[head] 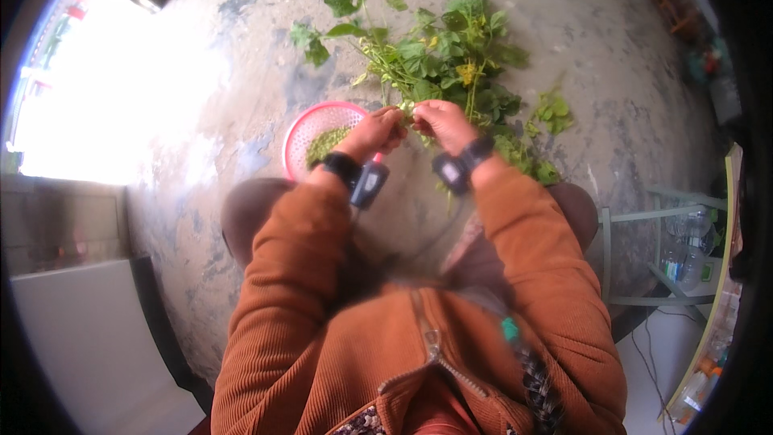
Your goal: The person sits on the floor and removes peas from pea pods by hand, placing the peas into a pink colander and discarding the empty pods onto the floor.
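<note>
My left hand (379, 128) and my right hand (445, 123) meet fingertip to fingertip in front of me. Pinched between them is a small pale green plant piece (407, 110), perhaps a pod; its exact shape is blurred. Beneath and left of my left hand sits a round pink plastic colander (294, 139), partly covered by that hand and wrist. Green beans or peas (328, 144) lie in it. Just beyond my hands, a heap of leafy green bean-like plants (423, 57) spreads over the floor, with some yellowed leaves and long stems.
The concrete floor (253, 78) is worn and patchy. Loose leaves (552, 112) lie right of the heap. A metal-framed rack (658, 214) with plastic bottles (688, 254) stands at right. A white panel (96, 338) is at lower left, below a bright doorway (109, 84).
</note>
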Demonstrator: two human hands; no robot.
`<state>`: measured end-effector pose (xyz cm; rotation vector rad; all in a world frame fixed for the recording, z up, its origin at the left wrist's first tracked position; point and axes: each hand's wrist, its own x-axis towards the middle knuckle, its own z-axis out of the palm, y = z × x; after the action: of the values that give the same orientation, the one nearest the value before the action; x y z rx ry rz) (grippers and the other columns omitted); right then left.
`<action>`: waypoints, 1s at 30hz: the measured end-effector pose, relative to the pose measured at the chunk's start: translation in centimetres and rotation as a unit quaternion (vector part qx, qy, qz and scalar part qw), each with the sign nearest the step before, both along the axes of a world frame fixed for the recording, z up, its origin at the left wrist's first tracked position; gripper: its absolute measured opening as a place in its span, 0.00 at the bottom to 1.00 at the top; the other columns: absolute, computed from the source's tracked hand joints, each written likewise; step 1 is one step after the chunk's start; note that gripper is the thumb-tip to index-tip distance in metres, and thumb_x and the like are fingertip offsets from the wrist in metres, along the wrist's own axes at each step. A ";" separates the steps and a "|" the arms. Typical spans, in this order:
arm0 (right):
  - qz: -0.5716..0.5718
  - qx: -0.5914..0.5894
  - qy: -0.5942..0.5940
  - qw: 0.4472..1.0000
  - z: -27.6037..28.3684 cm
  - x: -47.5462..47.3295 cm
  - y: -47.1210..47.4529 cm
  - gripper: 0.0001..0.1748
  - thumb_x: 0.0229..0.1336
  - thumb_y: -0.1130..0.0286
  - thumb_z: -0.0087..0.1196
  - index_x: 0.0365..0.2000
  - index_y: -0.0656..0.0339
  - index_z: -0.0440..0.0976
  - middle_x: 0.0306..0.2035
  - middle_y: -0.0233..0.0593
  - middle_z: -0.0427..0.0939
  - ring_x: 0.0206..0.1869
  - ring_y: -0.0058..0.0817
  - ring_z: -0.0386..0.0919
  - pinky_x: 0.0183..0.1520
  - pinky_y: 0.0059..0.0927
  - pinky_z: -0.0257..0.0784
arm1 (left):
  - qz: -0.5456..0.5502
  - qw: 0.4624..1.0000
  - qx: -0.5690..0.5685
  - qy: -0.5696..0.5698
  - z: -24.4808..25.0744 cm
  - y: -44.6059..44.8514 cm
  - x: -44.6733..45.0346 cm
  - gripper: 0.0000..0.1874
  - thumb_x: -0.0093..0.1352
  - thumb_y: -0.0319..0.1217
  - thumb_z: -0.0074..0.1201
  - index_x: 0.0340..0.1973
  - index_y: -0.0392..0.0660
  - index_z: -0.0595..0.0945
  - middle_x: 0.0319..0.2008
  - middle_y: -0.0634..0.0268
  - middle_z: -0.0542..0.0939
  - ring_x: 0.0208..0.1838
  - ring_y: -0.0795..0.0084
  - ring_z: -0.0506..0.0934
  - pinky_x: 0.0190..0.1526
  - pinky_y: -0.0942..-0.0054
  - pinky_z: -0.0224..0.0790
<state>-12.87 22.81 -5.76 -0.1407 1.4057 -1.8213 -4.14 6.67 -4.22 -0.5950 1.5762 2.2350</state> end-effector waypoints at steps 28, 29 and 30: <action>0.000 0.136 0.192 0.972 -0.5 -2.0 0.3 0.16 0.54 0.65 0.58 0.40 0.65 0.75 0.32 0.37 0.80 0.31 0.22 0.79 0.34 0.23 0.73 | -0.029 0.957 -0.264 0.116 -2.3 -1.6 -0.6 0.11 0.70 0.34 0.40 0.32 0.42 0.75 0.18 0.71 0.67 0.14 0.81 0.61 0.14 0.80 0.49; 0.012 0.199 0.245 0.949 -0.9 -2.3 0.2 0.18 0.51 0.66 0.61 0.41 0.65 0.75 0.32 0.38 0.80 0.32 0.24 0.79 0.36 0.25 0.73 | -0.025 0.959 -0.258 0.115 -2.2 -1.7 -0.6 0.11 0.69 0.34 0.40 0.32 0.42 0.75 0.18 0.71 0.67 0.14 0.81 0.61 0.14 0.80 0.48; 0.046 0.187 0.289 0.938 -1.4 -2.1 0.2 0.19 0.49 0.66 0.63 0.40 0.65 0.75 0.33 0.39 0.80 0.33 0.26 0.79 0.37 0.26 0.74 | -0.010 0.972 -0.219 0.088 -2.0 -1.9 -0.6 0.11 0.69 0.34 0.40 0.32 0.42 0.75 0.18 0.71 0.67 0.14 0.81 0.61 0.14 0.80 0.48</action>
<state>-15.00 22.96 -7.16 -0.5701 2.0889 -1.4546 -4.76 4.80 -6.23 -0.4966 2.1823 1.9747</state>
